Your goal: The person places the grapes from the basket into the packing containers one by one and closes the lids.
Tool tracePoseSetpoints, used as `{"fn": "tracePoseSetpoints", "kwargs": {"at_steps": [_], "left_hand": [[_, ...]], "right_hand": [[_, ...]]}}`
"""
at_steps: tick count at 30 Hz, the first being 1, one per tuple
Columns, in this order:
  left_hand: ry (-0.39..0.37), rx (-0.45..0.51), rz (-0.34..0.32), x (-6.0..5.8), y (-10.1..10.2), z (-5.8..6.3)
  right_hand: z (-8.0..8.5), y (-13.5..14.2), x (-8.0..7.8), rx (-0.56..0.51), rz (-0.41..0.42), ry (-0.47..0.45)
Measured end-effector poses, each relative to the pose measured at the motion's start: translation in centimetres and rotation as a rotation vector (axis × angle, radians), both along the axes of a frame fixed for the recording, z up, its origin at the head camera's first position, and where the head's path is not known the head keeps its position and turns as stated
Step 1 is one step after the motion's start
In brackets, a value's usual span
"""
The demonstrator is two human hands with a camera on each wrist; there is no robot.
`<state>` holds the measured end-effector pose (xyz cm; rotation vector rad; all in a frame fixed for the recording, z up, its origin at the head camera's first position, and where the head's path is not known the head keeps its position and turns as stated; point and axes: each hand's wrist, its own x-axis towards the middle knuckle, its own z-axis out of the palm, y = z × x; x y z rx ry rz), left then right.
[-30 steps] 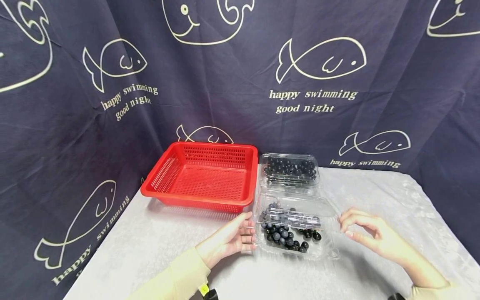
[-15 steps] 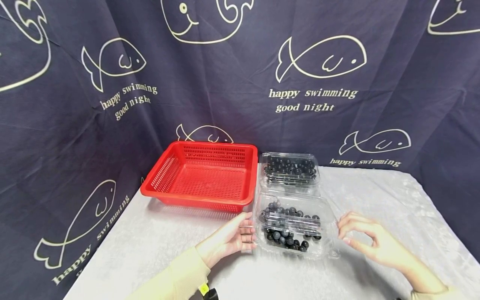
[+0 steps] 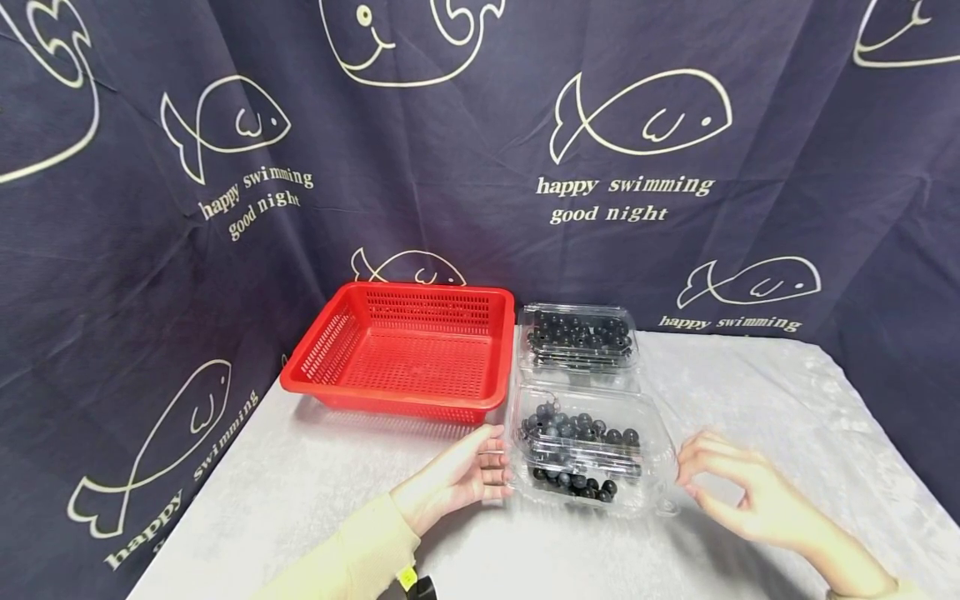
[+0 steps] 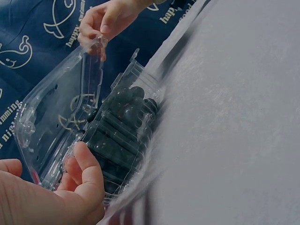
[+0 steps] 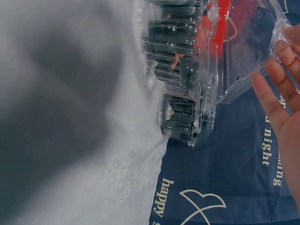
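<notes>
A clear plastic clamshell box point(image 3: 637, 492) with dark round berries point(image 3: 570, 429) in it, which look like blueberries, sits on the table. Its hinged clear lid point(image 4: 51, 108) is tilted partway up over the berries. My right hand point(image 3: 750, 487) pinches the lid's right corner between thumb and fingers, as the left wrist view also shows. On the other side, my left hand point(image 3: 457, 475) rests its fairly straight fingers point(image 4: 89, 171) against the box's left wall.
Behind this box stands a second clear clamshell point(image 3: 581, 337), closed and full of similar berries. A red perforated plastic basket point(image 3: 420, 408) is at the back left. A dark fish-print curtain point(image 3: 465, 167) hangs behind the white-covered table point(image 3: 750, 375).
The lid has swung lower and toward the front of the box, covering more of the berries. My right hand has moved slightly with it; the left hand has stayed put.
</notes>
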<state>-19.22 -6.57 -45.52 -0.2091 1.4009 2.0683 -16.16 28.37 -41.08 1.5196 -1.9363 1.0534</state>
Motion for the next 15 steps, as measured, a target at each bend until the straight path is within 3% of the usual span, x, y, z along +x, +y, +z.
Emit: {"fn": "tracePoseSetpoints", "kwargs": {"at_steps": [7, 15], "left_hand": [[0.002, 0.005, -0.004, -0.06, -0.07, -0.04], [0.023, 0.0, -0.005, 0.16, -0.15, 0.06]], "right_hand": [[-0.84, 0.23, -0.04, 0.055, 0.004, 0.047], [-0.69, -0.09, 0.07, 0.137, -0.038, 0.115]]}}
